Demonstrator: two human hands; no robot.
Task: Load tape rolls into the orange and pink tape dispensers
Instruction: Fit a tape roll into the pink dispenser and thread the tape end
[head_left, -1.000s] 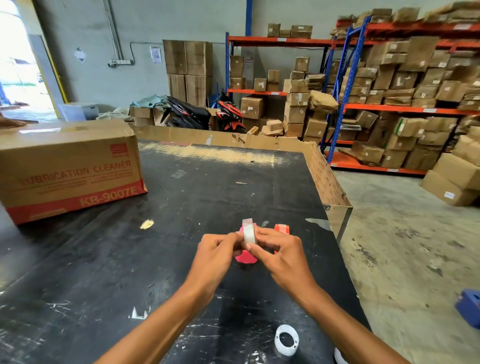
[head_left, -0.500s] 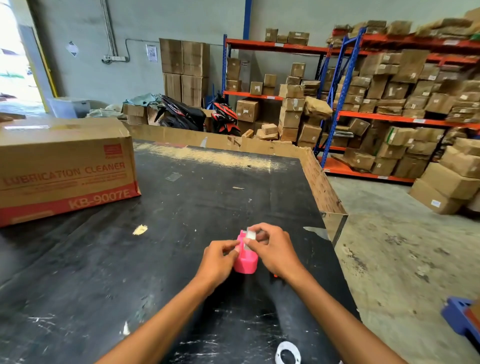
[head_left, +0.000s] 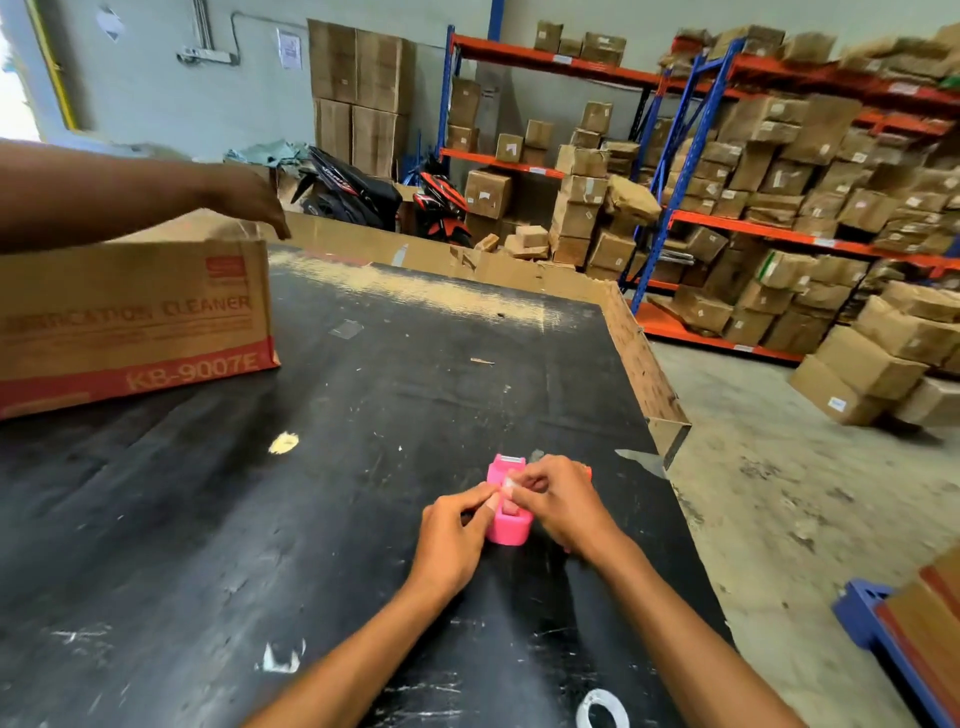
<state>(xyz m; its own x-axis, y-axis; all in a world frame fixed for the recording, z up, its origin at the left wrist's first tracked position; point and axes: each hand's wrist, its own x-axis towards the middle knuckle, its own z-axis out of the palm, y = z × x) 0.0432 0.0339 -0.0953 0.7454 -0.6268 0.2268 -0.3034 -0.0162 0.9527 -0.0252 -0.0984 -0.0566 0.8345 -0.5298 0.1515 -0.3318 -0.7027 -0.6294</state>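
The pink tape dispenser (head_left: 508, 525) stands on the black table (head_left: 363, 415), its cutter end pointing away from me. My left hand (head_left: 453, 538) grips its left side. My right hand (head_left: 558, 501) pinches a small whitish tape roll (head_left: 508, 486) down into the dispenser's top. The orange dispenser (head_left: 588, 472) is almost fully hidden behind my right hand; only a sliver shows. A spare white tape roll (head_left: 602, 707) lies flat on the table near me, between my forearms and the right edge.
A cardboard box (head_left: 130, 322) marked "LUBRICATION CLEANER" stands at the table's far left. Another person's arm (head_left: 156, 195) reaches over it from the left. The table's right edge (head_left: 670, 467) drops to the concrete floor. Shelves of cartons fill the back.
The roll has gone from held above the dispenser down into its top. Another person's arm has come in over the cardboard box. My view has shifted slightly downward.
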